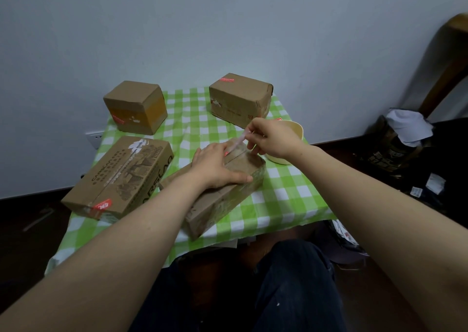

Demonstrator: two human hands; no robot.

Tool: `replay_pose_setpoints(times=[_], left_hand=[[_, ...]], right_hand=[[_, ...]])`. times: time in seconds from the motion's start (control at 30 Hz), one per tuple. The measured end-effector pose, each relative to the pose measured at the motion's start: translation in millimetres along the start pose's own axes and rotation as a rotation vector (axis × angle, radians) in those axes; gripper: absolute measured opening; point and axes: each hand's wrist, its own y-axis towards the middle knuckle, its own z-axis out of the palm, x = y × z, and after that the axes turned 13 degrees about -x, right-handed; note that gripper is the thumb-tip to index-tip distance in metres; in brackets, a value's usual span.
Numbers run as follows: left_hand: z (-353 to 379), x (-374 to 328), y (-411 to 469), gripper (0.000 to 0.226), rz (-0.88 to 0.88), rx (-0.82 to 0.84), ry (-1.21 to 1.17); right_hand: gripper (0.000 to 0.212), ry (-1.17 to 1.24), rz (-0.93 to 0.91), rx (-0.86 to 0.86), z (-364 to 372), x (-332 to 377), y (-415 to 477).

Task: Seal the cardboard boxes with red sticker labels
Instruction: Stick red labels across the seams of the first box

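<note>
A long cardboard box (229,194) lies slantwise at the table's middle, flaps closed. My left hand (215,165) rests flat on its top, fingers straight, a fingertip pressing the lower end of a red sticker label (238,141). My right hand (272,139) pinches the label's upper end, holding it lifted over the seam at the box's far end. A printed box (119,177) at the left carries a red label on its near edge. Two smaller boxes stand at the back, one on the left (136,107) and one on the right (240,98), each with red labels.
A green-and-white checked cloth (286,194) covers the small table by a pale wall. A cream bowl (291,139) sits beside my right hand. A wooden chair (445,68) and dark clutter (405,149) fill the right side. My legs are under the near edge.
</note>
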Motion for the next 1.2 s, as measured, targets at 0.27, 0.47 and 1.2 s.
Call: replay_pose_setpoints(times=[0.27,0.47,1.2], left_hand=[[-6,-6,-5,0.098,-0.004,-0.003,-0.012],[-16,-8,-7,0.117,-0.021,0.093,-0.010],[-53,39,-39,0.073,-0.285,-0.026,-0.198]], right_hand=[[0.020,0.104,0.182,-0.040,-4,-6,7],[0.026,0.295,0.363,-0.147,0,-19,-3],[0.051,0.218,0.437,-0.080,12,3,-30]])
